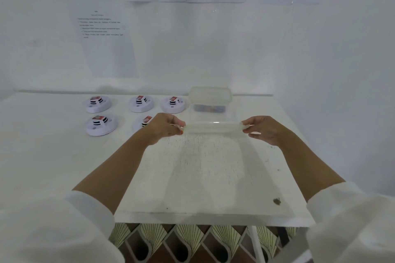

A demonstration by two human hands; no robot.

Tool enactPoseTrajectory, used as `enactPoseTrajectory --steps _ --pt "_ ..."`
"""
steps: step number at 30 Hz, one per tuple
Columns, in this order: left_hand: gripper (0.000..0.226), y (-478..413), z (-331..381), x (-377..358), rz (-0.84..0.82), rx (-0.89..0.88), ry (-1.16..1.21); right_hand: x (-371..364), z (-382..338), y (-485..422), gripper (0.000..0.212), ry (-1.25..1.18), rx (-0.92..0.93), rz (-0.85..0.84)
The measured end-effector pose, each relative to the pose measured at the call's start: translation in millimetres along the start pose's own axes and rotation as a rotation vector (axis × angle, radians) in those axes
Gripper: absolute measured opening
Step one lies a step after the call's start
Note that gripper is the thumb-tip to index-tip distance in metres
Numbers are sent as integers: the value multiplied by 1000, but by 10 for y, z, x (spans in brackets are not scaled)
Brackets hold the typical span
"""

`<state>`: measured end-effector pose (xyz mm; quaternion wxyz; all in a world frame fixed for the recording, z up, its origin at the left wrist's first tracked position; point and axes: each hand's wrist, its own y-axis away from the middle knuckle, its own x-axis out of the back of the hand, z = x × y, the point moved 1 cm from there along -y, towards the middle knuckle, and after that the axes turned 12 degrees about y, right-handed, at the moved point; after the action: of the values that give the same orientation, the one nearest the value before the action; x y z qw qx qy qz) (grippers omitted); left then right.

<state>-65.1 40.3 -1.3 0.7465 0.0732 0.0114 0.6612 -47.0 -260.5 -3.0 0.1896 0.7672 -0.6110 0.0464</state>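
Detectors (pixel 98 103) lie left of the container (pixel 210 97), the lid (pixel 213 127) before it.

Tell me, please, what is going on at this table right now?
A person in white sleeves holds what looks like a clear plastic lid just above the white table. The left hand pinches one end and the right hand the other. Right behind it stands a clear plastic box with some colourful items inside. To the left, five round white devices lie in two rows, one partly hidden by the left hand.
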Motion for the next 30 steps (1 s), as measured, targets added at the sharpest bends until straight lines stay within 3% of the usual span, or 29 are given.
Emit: enactPoseTrajectory --steps 7,12,23,30 --pt "24 83 -66 -20 -40 25 -83 -65 101 141 31 36 17 -12" --pt "24 92 -67 0 -62 34 -120 -76 173 69 43 53 43 -24" --pt "26 43 -44 47 -85 51 -199 -35 158 -75 47 151 58 -103" --pt "26 20 -108 49 -110 56 -283 -34 222 -100 30 180 87 -154"
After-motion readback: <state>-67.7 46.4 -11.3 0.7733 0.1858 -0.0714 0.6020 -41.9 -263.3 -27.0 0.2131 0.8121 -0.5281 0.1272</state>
